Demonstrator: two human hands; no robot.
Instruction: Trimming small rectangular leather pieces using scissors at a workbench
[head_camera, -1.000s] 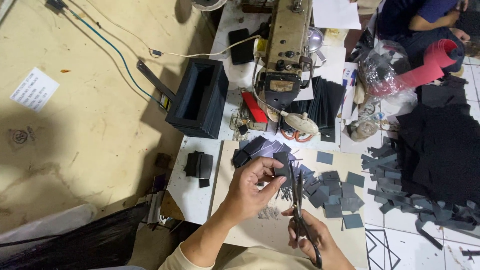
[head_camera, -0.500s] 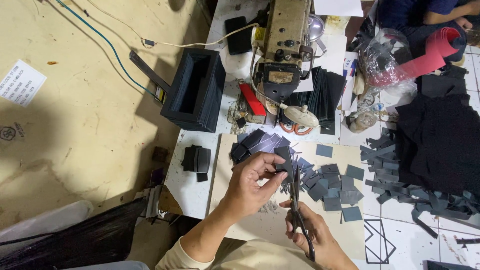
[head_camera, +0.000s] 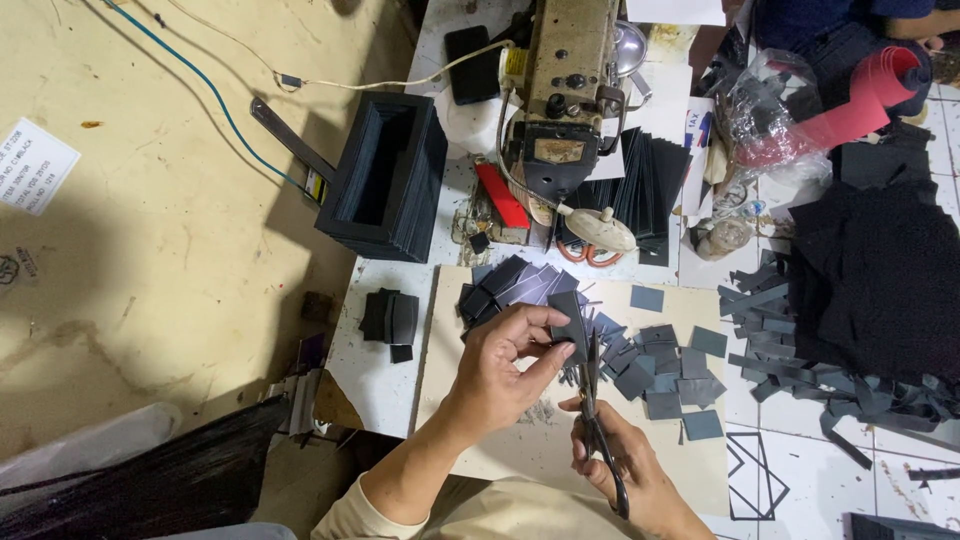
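My left hand (head_camera: 505, 365) pinches a small dark grey piece of material (head_camera: 570, 320) over a beige board (head_camera: 500, 440). My right hand (head_camera: 625, 470) grips black scissors (head_camera: 592, 400), whose blades point up at the lower edge of that piece. A fanned stack of similar dark pieces (head_camera: 510, 283) lies just beyond my left hand. Several cut grey squares (head_camera: 665, 375) are scattered on the board to the right.
A sewing machine (head_camera: 565, 100) stands at the back, with a black open box (head_camera: 385, 180) to its left. Dark strips and black fabric (head_camera: 870, 290) pile at the right. A small black stack (head_camera: 390, 318) lies left of the board. Another person sits at the top right.
The view has shifted slightly. My left hand has turned the grey piece a little against the scissor blades; my right hand stays on the scissors.
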